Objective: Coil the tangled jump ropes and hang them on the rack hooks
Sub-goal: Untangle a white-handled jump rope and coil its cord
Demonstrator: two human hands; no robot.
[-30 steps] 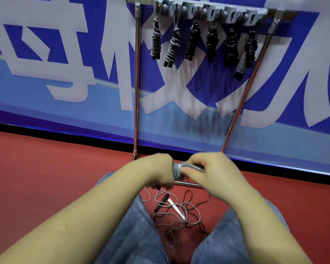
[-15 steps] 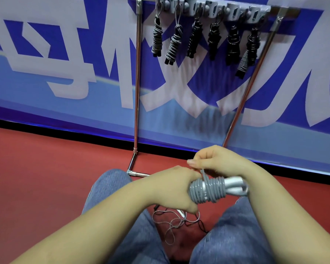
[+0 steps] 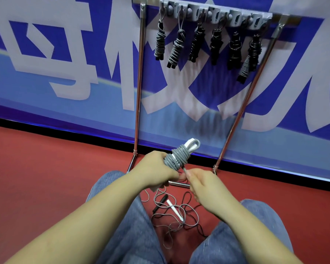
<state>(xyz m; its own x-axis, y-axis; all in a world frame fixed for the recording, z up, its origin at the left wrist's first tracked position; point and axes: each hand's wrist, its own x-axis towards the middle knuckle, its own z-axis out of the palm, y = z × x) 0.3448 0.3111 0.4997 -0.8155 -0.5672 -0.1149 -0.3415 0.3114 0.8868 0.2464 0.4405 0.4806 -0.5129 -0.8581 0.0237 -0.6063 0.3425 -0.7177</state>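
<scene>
Head view: a seated person is gripping a coiled grey jump rope in the left hand, fingers curling tight round the lower end of the bundle, while the right hand is pinching the rope's loose tail just below the coil. The bundle is sitting between the two hands, in front of the knees and near the foot of the rack, with a short loop and a white handle end poking out at its far tip. On the red floor between the legs, more tangled ropes are lying in a loose heap, with a black handle and a white handle among the thin cords. At the far top of the scene, the rack hooks are carrying several finished bundles, grey ones to the left and mostly black ones to the right.

The cord is looking light, soft and springy, so the wraps are likely to slacken if the grip eases; holding round the wound middle seems safest, keeping the tail taut until it is tucked. The loop at the far tip appears to be the natural place to catch on a hook.
</scene>
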